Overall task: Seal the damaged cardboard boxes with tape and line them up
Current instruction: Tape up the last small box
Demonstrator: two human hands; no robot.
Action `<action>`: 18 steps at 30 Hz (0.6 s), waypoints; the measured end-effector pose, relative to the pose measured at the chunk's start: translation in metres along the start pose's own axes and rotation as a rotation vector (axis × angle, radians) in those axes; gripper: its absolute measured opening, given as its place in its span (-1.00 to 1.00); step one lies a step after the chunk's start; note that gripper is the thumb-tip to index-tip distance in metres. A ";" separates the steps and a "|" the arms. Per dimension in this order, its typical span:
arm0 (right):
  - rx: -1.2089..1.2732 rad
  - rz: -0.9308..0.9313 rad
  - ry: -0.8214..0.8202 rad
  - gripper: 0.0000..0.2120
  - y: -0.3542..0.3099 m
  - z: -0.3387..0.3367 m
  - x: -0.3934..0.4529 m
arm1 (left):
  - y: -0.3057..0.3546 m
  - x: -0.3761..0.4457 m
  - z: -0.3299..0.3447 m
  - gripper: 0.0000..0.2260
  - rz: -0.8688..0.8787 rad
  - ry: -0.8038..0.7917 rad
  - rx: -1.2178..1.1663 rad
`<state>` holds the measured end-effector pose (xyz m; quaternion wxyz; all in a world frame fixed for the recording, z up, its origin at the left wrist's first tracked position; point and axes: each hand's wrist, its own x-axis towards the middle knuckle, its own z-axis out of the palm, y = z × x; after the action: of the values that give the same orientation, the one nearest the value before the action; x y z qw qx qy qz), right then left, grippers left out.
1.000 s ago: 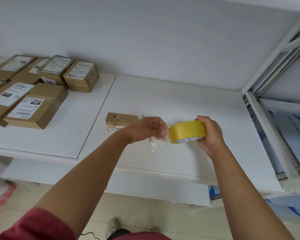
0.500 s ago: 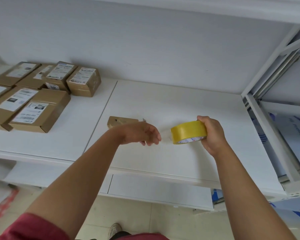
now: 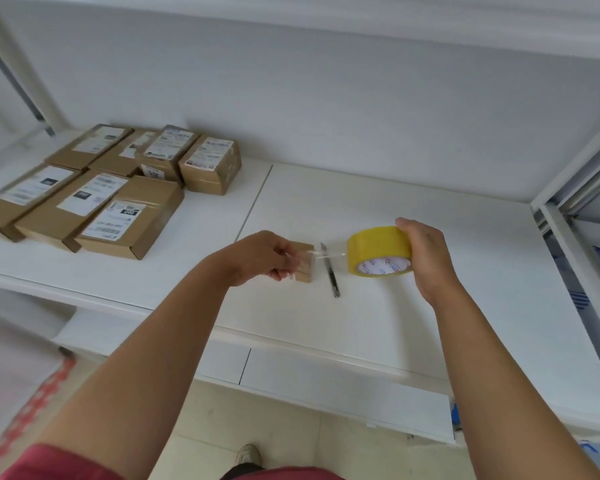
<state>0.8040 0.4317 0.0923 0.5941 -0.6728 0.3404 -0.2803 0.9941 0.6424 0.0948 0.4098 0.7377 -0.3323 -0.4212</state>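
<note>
**Tape strip being drawn across toward the small box**

The white shelf board [image 3: 430,271] is carrying everything here. A cluster of labelled cardboard boxes [image 3: 118,202] is sitting near its back left corner, packed side by side in rough rows. Well apart from them, toward the middle of the front edge, a small cardboard box [image 3: 303,263] is lying alone, partly hidden behind the left hand.

The right hand [image 3: 426,254] is gripping the yellow tape roll [image 3: 378,251] with fingers wrapped over its outer rim, holding it in the air just right of the small box. The left hand [image 3: 267,256] is pinching the free end of the clear tape strip [image 3: 326,255], fingers curled together on it, at the small box's top. The strip is stretching between roll and hand, passing above a thin knife [image 3: 329,268] that is lying on the shelf between box and roll.

Judging from this, the strip is about to be laid down but nothing is steadying the light box. It could slide or tip when the tape is pressing on, leaving a crooked seal. The taut strip could also be twisting and sticking to itself, or sagging onto the knife. Reaching for the knife one-handed could be slackening the tape.
</note>
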 end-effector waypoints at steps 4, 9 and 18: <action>-0.432 -0.238 -0.134 -0.51 -0.027 0.022 0.023 | -0.001 -0.005 -0.014 -0.90 -0.026 0.142 -0.029; -0.990 -0.523 -0.243 -0.52 -0.054 0.062 0.063 | -0.025 -0.010 -0.008 -0.86 -0.089 0.359 -0.164; -1.340 -0.714 -0.244 -0.55 -0.054 0.141 0.092 | -0.043 -0.003 0.031 -0.91 -0.172 0.664 -0.601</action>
<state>0.9771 0.4476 0.1238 -0.0336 -0.9843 0.1318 -0.1128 0.9715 0.6539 0.0480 0.6536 0.7060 0.0164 -0.2722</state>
